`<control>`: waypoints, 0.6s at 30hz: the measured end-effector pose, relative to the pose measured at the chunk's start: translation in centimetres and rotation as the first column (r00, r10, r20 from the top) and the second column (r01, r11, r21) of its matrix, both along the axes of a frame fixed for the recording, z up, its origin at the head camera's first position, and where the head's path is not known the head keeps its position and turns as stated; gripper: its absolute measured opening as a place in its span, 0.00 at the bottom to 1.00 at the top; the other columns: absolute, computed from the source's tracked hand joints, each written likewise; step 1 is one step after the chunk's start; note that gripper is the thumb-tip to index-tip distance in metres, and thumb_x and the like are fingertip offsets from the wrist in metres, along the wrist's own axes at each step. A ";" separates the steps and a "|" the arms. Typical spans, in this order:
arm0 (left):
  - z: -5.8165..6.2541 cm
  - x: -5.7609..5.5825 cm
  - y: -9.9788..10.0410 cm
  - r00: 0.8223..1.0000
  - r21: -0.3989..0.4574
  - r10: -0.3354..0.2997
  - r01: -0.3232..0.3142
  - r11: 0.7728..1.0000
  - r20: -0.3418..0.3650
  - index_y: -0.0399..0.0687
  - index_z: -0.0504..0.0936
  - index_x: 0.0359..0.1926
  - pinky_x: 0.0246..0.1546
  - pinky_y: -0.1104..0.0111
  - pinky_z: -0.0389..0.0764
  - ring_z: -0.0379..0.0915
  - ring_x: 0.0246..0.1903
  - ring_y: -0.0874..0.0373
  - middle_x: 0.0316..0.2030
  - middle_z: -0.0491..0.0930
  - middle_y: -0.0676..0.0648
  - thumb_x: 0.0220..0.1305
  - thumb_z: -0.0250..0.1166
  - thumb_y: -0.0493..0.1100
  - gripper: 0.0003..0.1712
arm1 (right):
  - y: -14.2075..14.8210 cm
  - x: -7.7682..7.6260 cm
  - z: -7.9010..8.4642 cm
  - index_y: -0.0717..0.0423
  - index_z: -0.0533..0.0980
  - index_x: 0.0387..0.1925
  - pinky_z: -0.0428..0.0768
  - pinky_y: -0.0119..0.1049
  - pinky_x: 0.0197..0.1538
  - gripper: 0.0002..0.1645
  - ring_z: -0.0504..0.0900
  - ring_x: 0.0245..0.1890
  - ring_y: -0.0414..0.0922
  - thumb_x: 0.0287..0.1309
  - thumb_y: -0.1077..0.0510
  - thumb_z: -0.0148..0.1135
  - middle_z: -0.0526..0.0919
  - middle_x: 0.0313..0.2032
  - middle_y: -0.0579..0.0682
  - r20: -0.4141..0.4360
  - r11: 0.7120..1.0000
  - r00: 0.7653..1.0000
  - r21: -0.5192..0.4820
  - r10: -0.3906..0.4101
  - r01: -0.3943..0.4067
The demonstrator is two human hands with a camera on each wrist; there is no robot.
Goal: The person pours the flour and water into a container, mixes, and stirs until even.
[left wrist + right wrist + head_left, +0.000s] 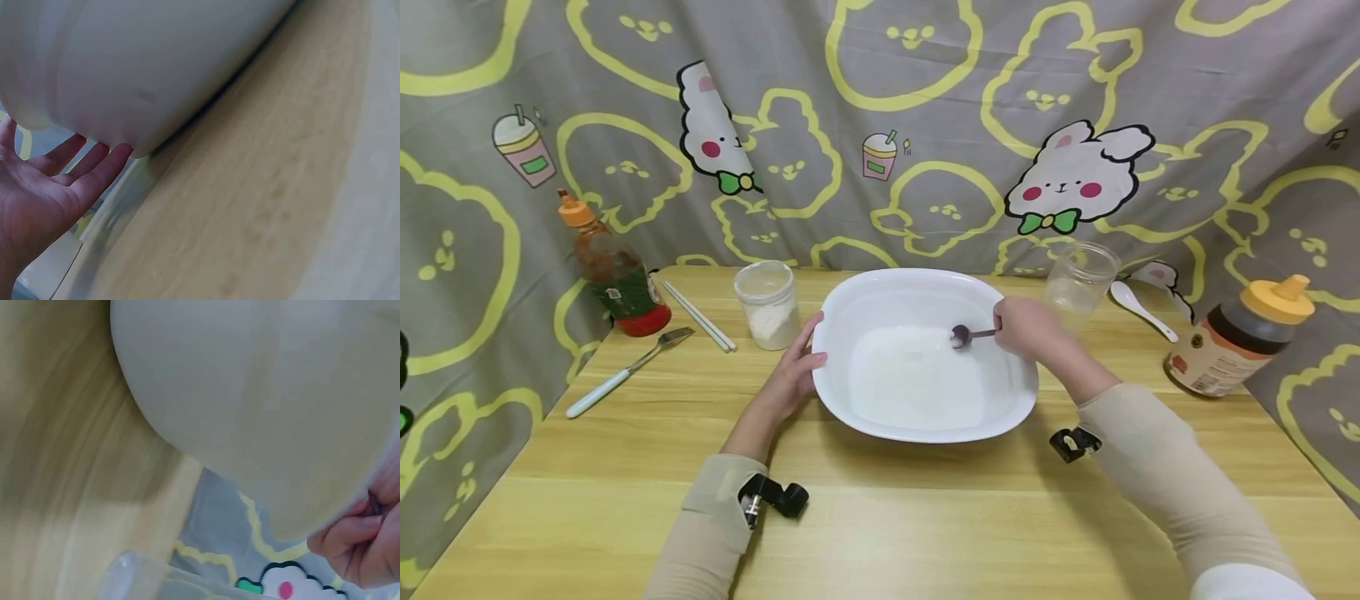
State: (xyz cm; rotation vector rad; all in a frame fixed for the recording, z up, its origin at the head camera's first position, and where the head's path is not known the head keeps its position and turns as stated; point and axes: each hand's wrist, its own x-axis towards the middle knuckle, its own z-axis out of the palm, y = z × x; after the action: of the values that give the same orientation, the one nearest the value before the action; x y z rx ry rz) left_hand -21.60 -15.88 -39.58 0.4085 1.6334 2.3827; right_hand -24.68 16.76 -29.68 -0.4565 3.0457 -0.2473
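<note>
From my end, the biggest thing in the room is the grey curtain, printed with yellow outlines and white rabbits, hanging behind the back edge of the surface. That surface is pale, striped wood, running broad towards me. The white basin stands on it, centred and close to the back edge. I have a dark sauce bottle by the right edge and a red sauce bottle at the back left corner, both yellow- or orange-capped. The person's left grip holds the basin's left rim, thumb over it; the right grip is closed around a spoon handle above the right rim. Near the back edge, a powder jar sits left of the basin, a clear jar to its right. A fork lies near the left edge, chopsticks near the back left corner, a white spoon towards the back right one. Smallest is the dark spoon, held over the basin's inside.
</note>
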 end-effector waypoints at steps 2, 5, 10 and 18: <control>0.0 0.0 0.0 1.000 0.000 -0.004 0.004 1.000 0.002 0.54 0.44 0.66 0.37 0.60 0.74 0.55 0.51 0.36 0.58 0.50 0.32 0.56 0.47 0.34 0.38 | -0.1 -0.6 -0.4 0.57 0.70 0.15 0.66 0.34 0.20 0.06 0.68 0.19 0.46 0.38 0.68 0.49 0.70 0.17 0.49 0.006 0.998 1.000 -0.057 -0.010 0.011; 0.1 0.0 -0.1 1.000 -0.001 0.004 -0.004 1.000 0.006 0.55 0.44 0.66 0.36 0.60 0.74 0.55 0.51 0.35 0.58 0.51 0.32 0.55 0.48 0.34 0.38 | -0.4 -1.6 -1.1 0.58 0.72 0.16 0.67 0.35 0.22 0.05 0.68 0.21 0.47 0.37 0.67 0.50 0.72 0.19 0.49 0.022 0.988 1.000 -0.152 -0.005 0.009; 0.1 -0.1 -0.2 1.000 -0.007 0.009 -0.009 1.000 0.011 0.56 0.45 0.66 0.37 0.59 0.74 0.54 0.50 0.34 0.58 0.52 0.32 0.55 0.48 0.35 0.39 | -1.8 -2.5 -1.9 0.61 0.75 0.19 0.66 0.34 0.25 0.03 0.69 0.22 0.46 0.37 0.66 0.55 0.73 0.19 0.49 0.060 0.958 0.998 -0.287 0.017 0.001; 0.0 -0.2 -0.1 1.000 -0.015 -0.003 0.003 1.000 0.014 0.57 0.45 0.66 0.41 0.55 0.71 0.52 0.52 0.32 0.58 0.52 0.32 0.54 0.50 0.36 0.39 | -4.8 -1.9 -3.7 0.62 0.75 0.26 0.69 0.32 0.20 0.03 0.70 0.15 0.41 0.47 0.64 0.57 0.76 0.18 0.54 0.202 0.890 0.962 -0.450 0.185 -0.077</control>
State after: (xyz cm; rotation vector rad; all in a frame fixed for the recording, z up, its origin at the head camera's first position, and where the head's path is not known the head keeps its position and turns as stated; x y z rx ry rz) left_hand -21.76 -16.01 -39.59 0.3904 1.6430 2.3641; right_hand -26.56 11.95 -33.36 -0.6023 2.6926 -0.9222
